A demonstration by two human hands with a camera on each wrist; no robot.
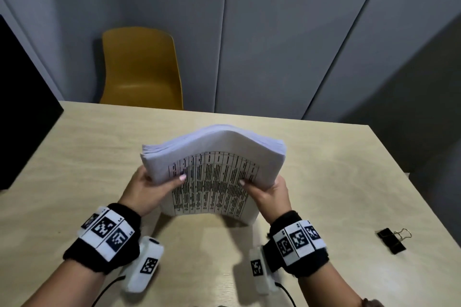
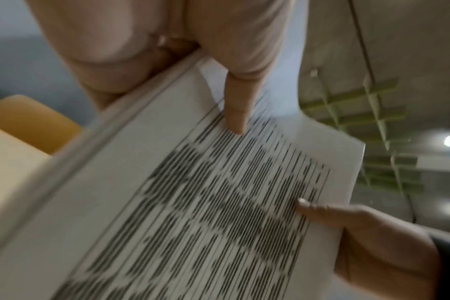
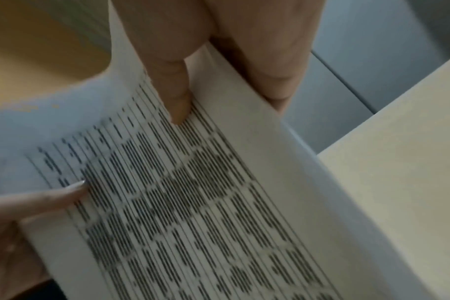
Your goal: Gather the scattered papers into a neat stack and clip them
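Note:
A thick stack of white papers (image 1: 212, 169) with a printed table on the near sheet stands upright on its lower edge on the table (image 1: 324, 182), bowed in the middle. My left hand (image 1: 154, 187) grips its left side, thumb on the printed face. My right hand (image 1: 267, 189) grips its right side the same way. The left wrist view shows the stack (image 2: 193, 203) with my left thumb (image 2: 236, 109) on the print and my right hand (image 2: 368, 233) at the far edge. In the right wrist view my right thumb (image 3: 175, 97) presses the sheet (image 3: 193, 203). A black binder clip (image 1: 391, 240) lies at the right.
A yellow chair (image 1: 142, 70) stands behind the table's far edge. A dark panel (image 1: 22, 117) rises at the left. The table's right edge runs close past the binder clip. Grey wall panels close the back.

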